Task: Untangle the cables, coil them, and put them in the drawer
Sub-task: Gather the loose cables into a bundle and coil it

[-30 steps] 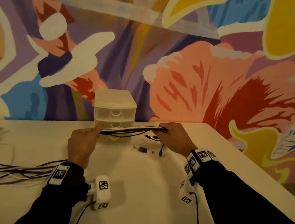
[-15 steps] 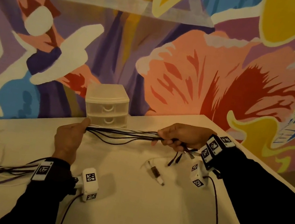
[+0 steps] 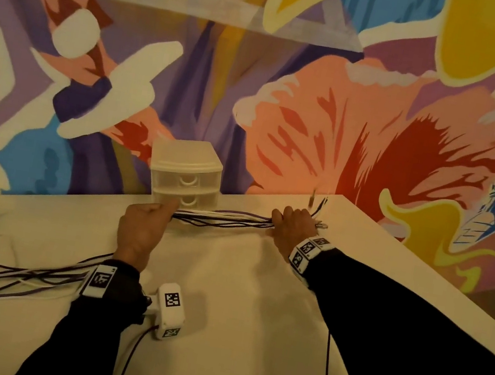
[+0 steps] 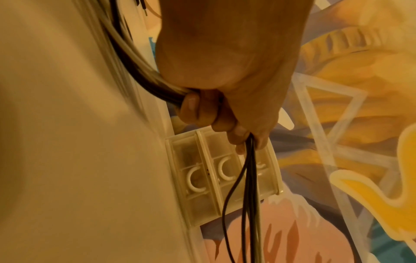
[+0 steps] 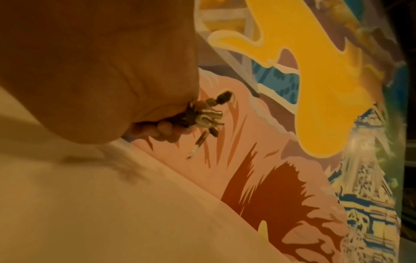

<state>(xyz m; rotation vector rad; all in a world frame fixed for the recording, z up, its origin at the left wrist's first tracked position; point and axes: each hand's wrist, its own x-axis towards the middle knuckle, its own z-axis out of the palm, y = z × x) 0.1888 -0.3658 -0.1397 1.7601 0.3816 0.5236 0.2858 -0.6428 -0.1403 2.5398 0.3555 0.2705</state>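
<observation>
The little plastic drawer unit (image 3: 187,175) sits at the back of the surface (image 3: 234,310) with its drawers closed, contents not visible. Just in front of it the cables (image 3: 224,218) stretch between the left hand (image 3: 142,230) and right hand (image 3: 293,227), each grip curled tight around the bundle, and the plug ends (image 5: 208,115) stick out past the right fist.

Black and white cables (image 3: 221,217), translucent white drawer unit (image 3: 185,173), cream table (image 3: 236,301), multicoloured mural (image 3: 350,122).
</observation>
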